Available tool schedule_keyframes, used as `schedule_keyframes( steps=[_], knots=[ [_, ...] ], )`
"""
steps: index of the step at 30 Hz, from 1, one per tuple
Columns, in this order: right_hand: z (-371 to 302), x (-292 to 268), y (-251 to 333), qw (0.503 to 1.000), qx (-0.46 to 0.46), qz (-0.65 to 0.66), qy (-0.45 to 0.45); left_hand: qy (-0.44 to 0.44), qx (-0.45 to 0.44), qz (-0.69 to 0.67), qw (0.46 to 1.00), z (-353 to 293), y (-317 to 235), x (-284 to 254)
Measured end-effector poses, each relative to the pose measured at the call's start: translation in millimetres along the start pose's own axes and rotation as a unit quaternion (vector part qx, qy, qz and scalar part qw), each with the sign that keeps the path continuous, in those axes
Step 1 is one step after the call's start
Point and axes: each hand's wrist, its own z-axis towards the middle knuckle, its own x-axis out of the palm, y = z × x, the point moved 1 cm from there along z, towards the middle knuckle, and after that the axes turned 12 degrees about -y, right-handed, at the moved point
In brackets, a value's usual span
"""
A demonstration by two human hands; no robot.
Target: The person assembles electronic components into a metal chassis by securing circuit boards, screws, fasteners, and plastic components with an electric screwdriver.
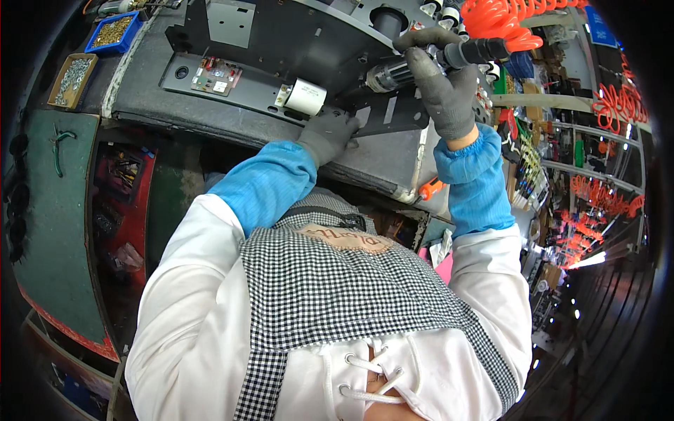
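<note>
In my right hand (442, 88) is an air screwdriver (393, 74), its grey fingers wrapped round the body. The tool lies nearly level, its nose pointing left over a dark metal chassis (281, 42); whether the tip touches a screw is hidden. Low on the chassis's near edge, my left hand (328, 135) has its gloved fingers bent together against the metal, just right of a white cylindrical capacitor (306, 97). A small circuit board (216, 76) sits on the base plate further left. A black round fitting (388, 21) stands behind the tool.
An orange coiled air hose (498, 24) hangs at upper right. A blue tray (112, 32) of brass-coloured parts and a box (72, 81) of silver screws stand at left. Green pliers (60, 149) lie on a side table (53, 231). An orange-handled screwdriver (430, 189) is near the bench corner.
</note>
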Motion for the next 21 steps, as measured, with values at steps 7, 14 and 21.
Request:
schedule_keyframes(
  steps=[7, 14, 21],
  knots=[
    [4.1, -5.2, -4.8, 0.999, -0.019, -0.003, 0.029, 0.046, -0.033, 0.012, 0.998, 2.7, -7.9, -9.1],
    [-3.3, -4.1, -1.3, 0.999, 0.002, 0.025, 0.033, 0.048, -0.075, -0.052, 0.995, -3.5, -7.9, -15.7],
    [-4.2, -3.4, -3.8, 0.998, 0.035, 0.054, 0.01, -0.026, -0.249, -0.487, 0.837, -56.6, 51.7, -9.5]
  ],
)
